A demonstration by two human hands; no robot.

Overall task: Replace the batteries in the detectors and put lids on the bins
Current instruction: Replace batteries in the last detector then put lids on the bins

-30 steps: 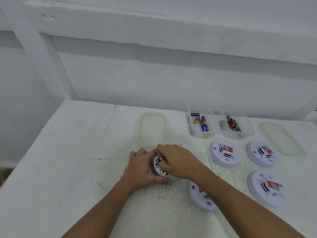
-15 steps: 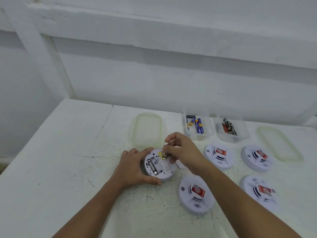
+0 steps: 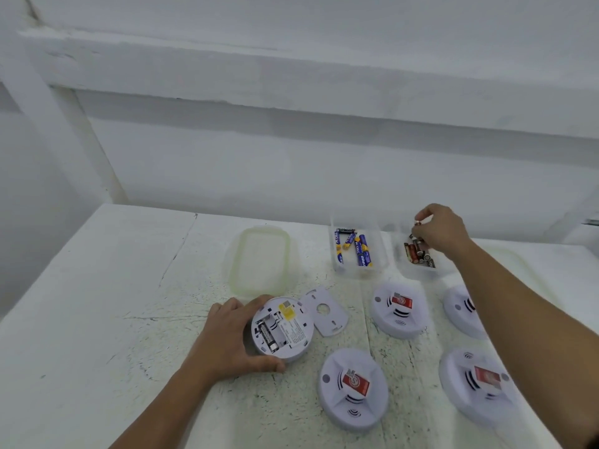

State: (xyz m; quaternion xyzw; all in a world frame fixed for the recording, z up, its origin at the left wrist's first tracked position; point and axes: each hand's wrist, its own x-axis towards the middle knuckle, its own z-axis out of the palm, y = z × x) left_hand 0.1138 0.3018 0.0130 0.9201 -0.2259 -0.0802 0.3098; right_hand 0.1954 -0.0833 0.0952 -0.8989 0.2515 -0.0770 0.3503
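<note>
White table (image 3: pixel 97 286), cracked, paint-flecked; white wall (image 3: pixel 291 163) behind w/ beam.

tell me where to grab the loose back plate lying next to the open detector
Take the back plate by its right edge, coming from the right: it lies flat, its left edge sits close against the open detector held by the left hand, while the right edge faces bare table.

The table (image 3: pixel 107 319) is white-painted, matt and rough, with cracks and speckled wear. The opened detector (image 3: pixel 282 328) and its loose back plate (image 3: pixel 324 311) look like smooth white plastic. Both bins (image 3: pixel 382 254) are clear glossy plastic; the lid (image 3: pixel 261 262) is cloudy, translucent plastic. The batteries (image 3: pixel 363 251) have shiny printed wraps.
</note>
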